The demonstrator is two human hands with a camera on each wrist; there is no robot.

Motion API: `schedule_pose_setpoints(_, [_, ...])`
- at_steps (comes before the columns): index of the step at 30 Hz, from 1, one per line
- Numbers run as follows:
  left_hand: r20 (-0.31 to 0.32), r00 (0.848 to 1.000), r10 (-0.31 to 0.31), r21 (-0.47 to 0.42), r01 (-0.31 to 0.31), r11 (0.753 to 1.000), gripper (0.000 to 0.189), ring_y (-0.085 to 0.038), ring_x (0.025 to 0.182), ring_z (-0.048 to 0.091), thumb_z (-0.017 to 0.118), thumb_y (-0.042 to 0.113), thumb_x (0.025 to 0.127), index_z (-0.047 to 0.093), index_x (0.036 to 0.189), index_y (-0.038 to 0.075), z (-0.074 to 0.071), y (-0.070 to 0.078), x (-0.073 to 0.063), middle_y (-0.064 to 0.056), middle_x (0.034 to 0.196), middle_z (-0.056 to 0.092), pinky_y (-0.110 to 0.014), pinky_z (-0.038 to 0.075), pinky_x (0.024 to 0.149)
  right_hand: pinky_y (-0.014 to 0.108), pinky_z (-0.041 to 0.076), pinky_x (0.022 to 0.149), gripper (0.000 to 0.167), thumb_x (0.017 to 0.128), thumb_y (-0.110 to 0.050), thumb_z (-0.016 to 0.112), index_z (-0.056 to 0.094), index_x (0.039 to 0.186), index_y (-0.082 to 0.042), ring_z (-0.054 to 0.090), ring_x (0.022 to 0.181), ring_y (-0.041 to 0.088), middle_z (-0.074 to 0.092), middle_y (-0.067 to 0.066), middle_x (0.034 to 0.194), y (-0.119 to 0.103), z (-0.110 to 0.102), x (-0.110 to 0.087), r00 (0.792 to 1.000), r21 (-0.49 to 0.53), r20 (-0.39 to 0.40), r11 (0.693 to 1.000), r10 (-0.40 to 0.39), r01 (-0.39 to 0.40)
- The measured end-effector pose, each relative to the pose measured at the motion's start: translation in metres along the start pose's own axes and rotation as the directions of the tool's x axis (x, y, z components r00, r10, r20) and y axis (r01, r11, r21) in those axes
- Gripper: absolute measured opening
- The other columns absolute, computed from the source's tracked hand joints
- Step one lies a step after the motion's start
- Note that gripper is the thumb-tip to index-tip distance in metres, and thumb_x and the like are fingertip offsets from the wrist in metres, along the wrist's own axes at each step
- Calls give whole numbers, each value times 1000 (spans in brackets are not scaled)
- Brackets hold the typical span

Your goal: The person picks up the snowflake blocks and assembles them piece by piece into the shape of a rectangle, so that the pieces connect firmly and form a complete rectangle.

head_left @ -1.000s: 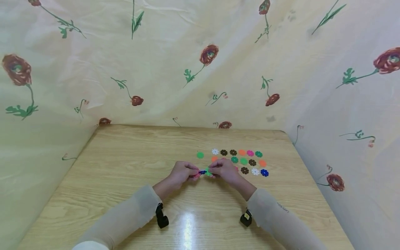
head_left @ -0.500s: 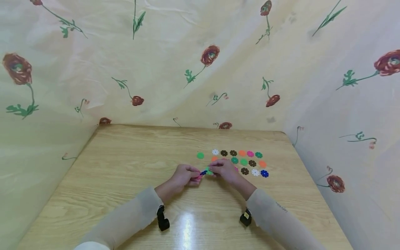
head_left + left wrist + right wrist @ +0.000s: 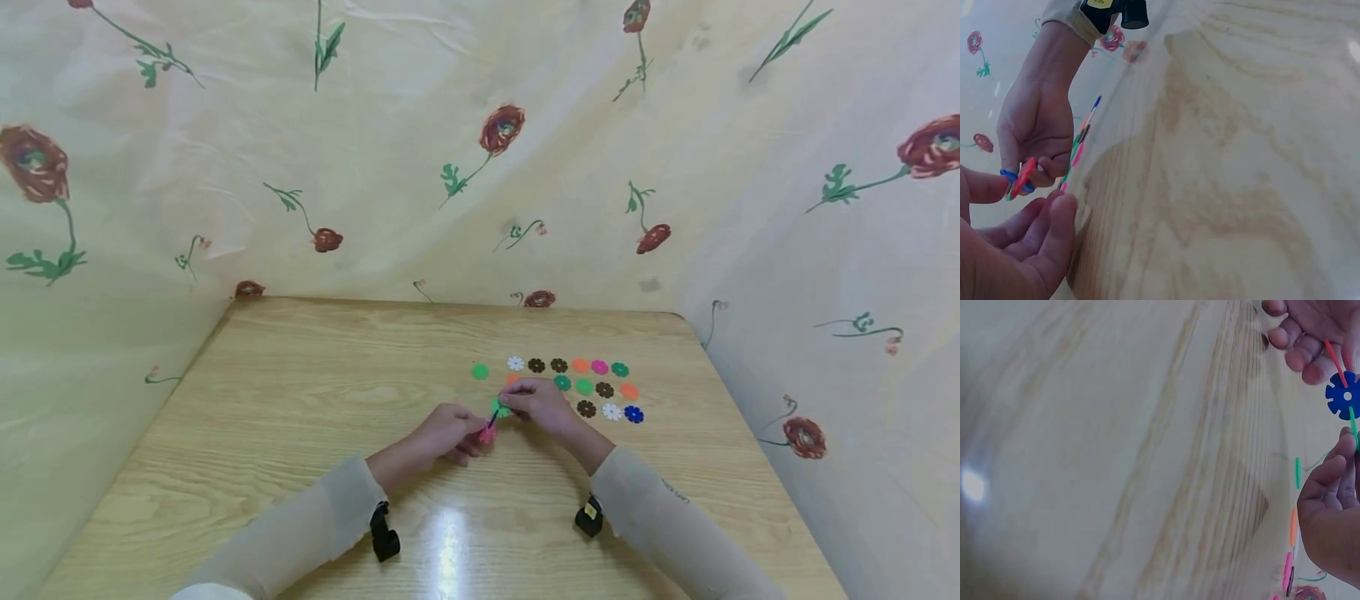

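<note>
Three slotted flower-shaped discs are joined in a chain: a pink disc (image 3: pixel 487 436), a blue disc (image 3: pixel 1337 399) in the middle and a green disc (image 3: pixel 498 407). My right hand (image 3: pixel 546 410) pinches the green disc between thumb and fingers. At the chain's pink end is my left hand (image 3: pixel 442 432), its fingers spread apart and an index fingertip at the discs. In the right wrist view, the blue disc shows face-on, with the pink and green discs edge-on in its slots. The right hand partly hides the green disc.
Loose discs lie in rows beyond and right of the hands, among them a white disc (image 3: pixel 612 412), a blue disc (image 3: pixel 633 414) and an orange disc (image 3: pixel 628 391). A lone green disc (image 3: pixel 480 372) lies left of the rows. Flowered cloth (image 3: pixel 420 167) surrounds the wooden table (image 3: pixel 300 375).
The left hand has moved slightly toward the body and loosened its pinch on the pink disc. The chain's pink end has swung down toward the body; the right hand stays nearly still.
</note>
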State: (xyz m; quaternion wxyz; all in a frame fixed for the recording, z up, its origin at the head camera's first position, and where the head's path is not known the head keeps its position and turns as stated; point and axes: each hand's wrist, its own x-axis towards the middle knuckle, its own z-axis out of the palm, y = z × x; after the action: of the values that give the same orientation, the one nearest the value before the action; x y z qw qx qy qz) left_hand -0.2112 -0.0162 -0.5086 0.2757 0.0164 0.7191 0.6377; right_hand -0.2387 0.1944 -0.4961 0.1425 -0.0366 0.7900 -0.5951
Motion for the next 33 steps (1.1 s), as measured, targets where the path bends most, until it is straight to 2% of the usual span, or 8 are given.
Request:
schedule_pose_setpoints(4, [-52, 999, 11, -29, -12, 1000, 23, -12, 60, 61, 65, 24, 98, 73, 99, 2, -4, 4, 5, -7, 82, 72, -23, 51, 47, 24, 49, 62, 18, 94, -11, 71, 73, 104, 3, 57, 71, 16, 67, 4, 82, 1, 3, 1, 998, -9, 54, 999, -32, 32])
schedule_pose_setpoints(9, [-44, 999, 15, -79, -19, 997, 19, -11, 55, 56, 68, 19, 97, 72, 101, 1, -6, 2, 10, -6, 83, 70, -22, 49, 47, 24, 51, 64, 20, 94, -12, 71, 72, 107, 3, 59, 72, 16, 69, 5, 85, 2, 9, 5, 991, -30, 130, 999, -37, 41])
schedule_pose_setpoints(12, [-59, 998, 26, -73, -31, 997, 16, -8, 52, 53, 69, 16, 96, 73, 99, 1, -4, -1, 11, -4, 77, 68, -20, 46, 47, 26, 54, 67, 21, 96, -15, 70, 72, 108, 2, 62, 75, 17, 70, 7, 88, 0, 4, 11, 994, -83, 109, 996, -19, 28])
schedule_pose_setpoints(15, [-84, 996, 32, -81, -39, 996, 16, -7, 52, 50, 69, 15, 95, 73, 98, 1, -3, -4, 12, -2, 74, 67, -18, 43, 46, 28, 55, 67, 18, 98, -13, 67, 72, 108, 1, 64, 78, 20, 70, 8, 93, -4, -7, 19, 999, -201, 33, 979, -21, 27])
schedule_pose_setpoints(18, [-93, 995, 36, -91, -44, 995, 16, -7, 54, 50, 69, 15, 95, 74, 98, 0, -3, -5, 12, -2, 74, 67, -18, 43, 46, 30, 53, 63, 15, 98, -7, 64, 73, 108, 0, 64, 75, 23, 70, 9, 92, -9, -20, 27, 999, -357, -38, 934, -36, 20])
schedule_pose_setpoints(24, [-79, 996, 32, -101, -40, 994, 14, -8, 56, 51, 68, 12, 94, 73, 95, -1, -6, -6, 13, -2, 73, 66, -18, 41, 46, 31, 54, 60, 17, 93, -14, 72, 75, 103, 0, 63, 67, 18, 71, 8, 83, -14, -26, 38, 996, -601, -84, 799, -39, -19])
schedule_pose_setpoints(29, [-77, 997, 28, -92, -35, 995, 13, -8, 54, 49, 70, 12, 92, 72, 91, -1, -9, -6, 16, -2, 68, 61, -18, 39, 44, 27, 43, 55, 15, 86, -20, 76, 72, 85, -6, 52, 63, 15, 64, 3, 77, -11, -17, 42, 996, -727, -93, 684, -10, -61])
schedule_pose_setpoints(33, [-66, 998, 22, -78, -27, 997, 13, -8, 53, 48, 70, 12, 92, 72, 90, 0, -9, -5, 18, -2, 66, 59, -18, 38, 44, 29, 44, 52, 13, 85, -19, 75, 70, 88, -8, 53, 65, 17, 63, 3, 79, -10, -12, 44, 992, -766, -123, 636, -1, -94])
